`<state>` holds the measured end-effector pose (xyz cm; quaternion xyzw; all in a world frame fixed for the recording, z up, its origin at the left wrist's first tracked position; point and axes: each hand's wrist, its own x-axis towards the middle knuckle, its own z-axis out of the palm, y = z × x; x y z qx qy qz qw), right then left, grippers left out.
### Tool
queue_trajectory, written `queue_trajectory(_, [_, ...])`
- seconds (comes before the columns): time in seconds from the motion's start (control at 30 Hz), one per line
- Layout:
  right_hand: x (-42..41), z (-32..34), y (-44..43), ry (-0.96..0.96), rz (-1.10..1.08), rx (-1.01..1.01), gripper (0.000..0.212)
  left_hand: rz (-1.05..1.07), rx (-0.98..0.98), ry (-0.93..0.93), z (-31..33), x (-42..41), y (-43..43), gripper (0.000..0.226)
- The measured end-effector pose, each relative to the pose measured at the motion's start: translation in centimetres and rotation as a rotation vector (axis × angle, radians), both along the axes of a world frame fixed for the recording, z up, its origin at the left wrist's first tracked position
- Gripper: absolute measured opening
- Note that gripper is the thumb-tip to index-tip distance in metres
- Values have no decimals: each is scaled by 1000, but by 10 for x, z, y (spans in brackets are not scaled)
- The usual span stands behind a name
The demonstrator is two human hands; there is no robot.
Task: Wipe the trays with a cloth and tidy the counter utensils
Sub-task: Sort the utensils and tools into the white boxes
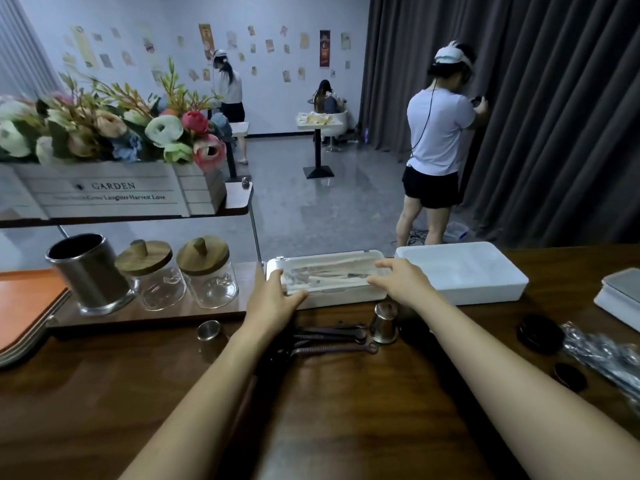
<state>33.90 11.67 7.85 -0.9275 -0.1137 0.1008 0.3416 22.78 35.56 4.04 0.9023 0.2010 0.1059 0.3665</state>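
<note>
A white utensil box with a clear lid (pixel 325 271) sits at the far edge of the wooden counter (pixel 346 410), with pale utensils visible inside. My left hand (pixel 273 299) rests on its left end, fingers on the lid corner and thumb along the front edge. My right hand (pixel 398 282) lies on the right end of the lid with fingers stretched out. Right of it stands a white lidded tray (pixel 460 271). Dark metal spoons (pixel 332 337) lie on the counter just in front of the box, partly under my left wrist. No cloth shows.
A small steel cup (pixel 384 322) stands by the spoons; another (pixel 209 330) lies to the left. A steel canister (pixel 88 271), two glass jars (pixel 180 275), stacked orange trays (pixel 24 306) and a flower crate (pixel 104 192) are left. Black lids (pixel 540 334), wrapped cutlery (pixel 606 351) and a scale (pixel 623 296) are right.
</note>
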Motion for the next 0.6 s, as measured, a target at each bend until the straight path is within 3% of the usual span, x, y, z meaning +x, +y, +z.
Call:
queue_trajectory(0.1, [-10, 14, -19, -67, -1, 8, 50, -1, 200, -107, 7, 1, -15, 72])
queue_trajectory(0.17, [-12, 24, -39, -101, -28, 23, 46, -19, 226, -133, 15, 6, -35, 72])
queue_trajectory(0.6, [-2, 52, -250, -231, -277, 97, 43, -377, 16, -247, 59, 32, -237, 66])
